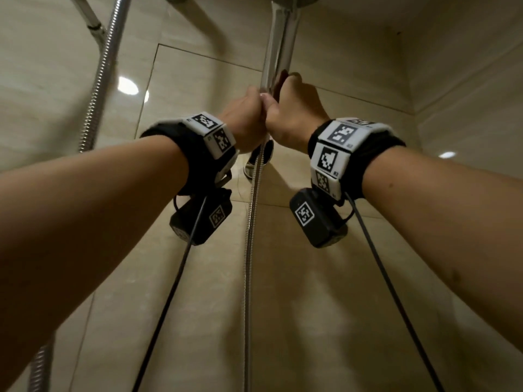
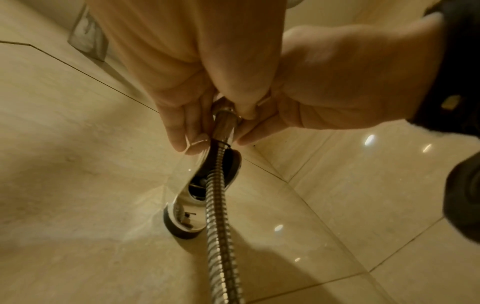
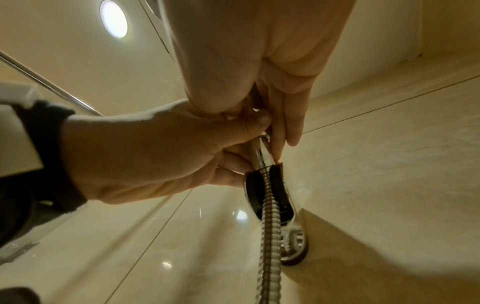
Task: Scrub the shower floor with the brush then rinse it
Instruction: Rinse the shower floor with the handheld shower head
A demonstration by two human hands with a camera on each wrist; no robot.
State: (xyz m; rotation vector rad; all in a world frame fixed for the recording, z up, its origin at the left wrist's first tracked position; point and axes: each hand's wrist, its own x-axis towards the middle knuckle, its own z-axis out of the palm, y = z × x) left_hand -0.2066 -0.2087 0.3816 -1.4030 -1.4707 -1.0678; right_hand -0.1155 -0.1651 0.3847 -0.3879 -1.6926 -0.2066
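Observation:
The chrome shower handle (image 1: 278, 49) stands upright against the beige tiled wall, its head cut off at the top edge. Both hands wrap around its lower part. My left hand (image 1: 247, 111) grips it from the left, and my right hand (image 1: 294, 108) grips it from the right, thumbs meeting at the middle. In the left wrist view the handle's tapered end (image 2: 224, 123) sits just above the chrome wall holder (image 2: 205, 189). The metal hose (image 2: 218, 236) runs down through the holder's slot. No brush and no shower floor are in view.
A second ribbed hose (image 1: 97, 89) and a chrome pipe (image 1: 90, 18) run up the wall at the left. The walls meet in a corner (image 1: 410, 80) to the right. Black cables (image 1: 169, 292) hang from both wrist bands.

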